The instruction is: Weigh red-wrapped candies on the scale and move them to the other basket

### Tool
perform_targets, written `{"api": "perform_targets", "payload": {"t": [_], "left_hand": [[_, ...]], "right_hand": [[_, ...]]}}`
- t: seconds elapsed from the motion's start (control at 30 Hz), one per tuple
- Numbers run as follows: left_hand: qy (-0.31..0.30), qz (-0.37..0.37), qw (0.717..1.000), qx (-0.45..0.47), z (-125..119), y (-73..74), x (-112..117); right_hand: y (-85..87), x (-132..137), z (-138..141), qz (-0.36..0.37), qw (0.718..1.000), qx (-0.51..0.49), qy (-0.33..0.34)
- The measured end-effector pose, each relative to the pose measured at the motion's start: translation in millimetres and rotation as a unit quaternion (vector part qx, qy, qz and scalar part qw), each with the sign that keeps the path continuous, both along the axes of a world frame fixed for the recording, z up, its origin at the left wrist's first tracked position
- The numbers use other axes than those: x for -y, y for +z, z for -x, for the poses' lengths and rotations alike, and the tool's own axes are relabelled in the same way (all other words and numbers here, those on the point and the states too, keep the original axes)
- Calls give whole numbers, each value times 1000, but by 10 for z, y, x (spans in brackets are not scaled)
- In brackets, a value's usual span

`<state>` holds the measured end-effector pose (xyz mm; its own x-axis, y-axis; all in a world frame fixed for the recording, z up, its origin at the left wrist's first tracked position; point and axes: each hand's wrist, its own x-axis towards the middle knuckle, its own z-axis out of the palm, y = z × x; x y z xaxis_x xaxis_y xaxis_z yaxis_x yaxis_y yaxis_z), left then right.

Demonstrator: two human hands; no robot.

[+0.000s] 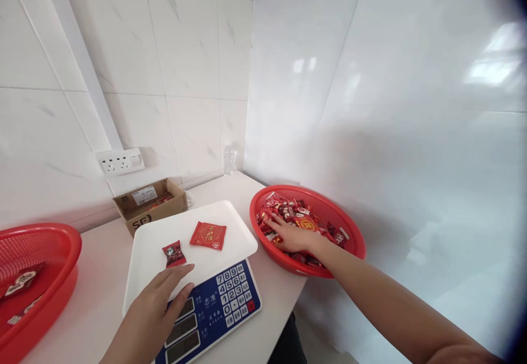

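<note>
My left hand [153, 304] hovers at the front of the white scale pan [230, 205], fingers stretched out and thumb apart, holding nothing. Just beyond its fingertips lies a small dark red snack packet [173, 254]. To the right on the same pan is a flat, larger red packet [208, 235] with gold print. My right hand [293, 236] reaches into a red plastic basket [354, 229], its fingers apart on a heap of red wrapped snacks [307, 222]. Its fingertips are partly hidden among the wrappers, and no packet is visibly gripped.
The blue scale keypad [234, 298] faces me. Behind the pan stands an open cardboard box [154, 202] holding packets. Another red basket [57, 243] with a few packets is at the left. A clear bottle [229, 161] stands in the corner; walls close off back and right.
</note>
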<state>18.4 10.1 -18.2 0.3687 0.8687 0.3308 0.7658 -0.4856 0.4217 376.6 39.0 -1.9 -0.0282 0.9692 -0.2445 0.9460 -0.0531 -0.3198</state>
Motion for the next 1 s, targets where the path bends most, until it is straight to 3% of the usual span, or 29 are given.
{"api": "perform_targets", "payload": {"t": [0.17, 0.4, 0.47, 0.7, 1.0], "left_hand": [[-16, 12, 1000, -3, 25, -39, 23], [-12, 45, 999, 6, 63, -44, 17], [-14, 51, 999, 9, 66, -55, 18], [-45, 23, 998, 21, 60, -159, 23], [-73, 9, 997, 16, 95, -102, 49]], "right_hand": [[-79, -30, 23, -45, 999, -15, -15], [21, -32, -256, -154, 982, -77, -71], [2, 18, -319, -146, 983, -84, -75], [-209, 250, -272, -11, 998, -10, -56], [-167, 264, -107, -8, 997, -1, -72]]}}
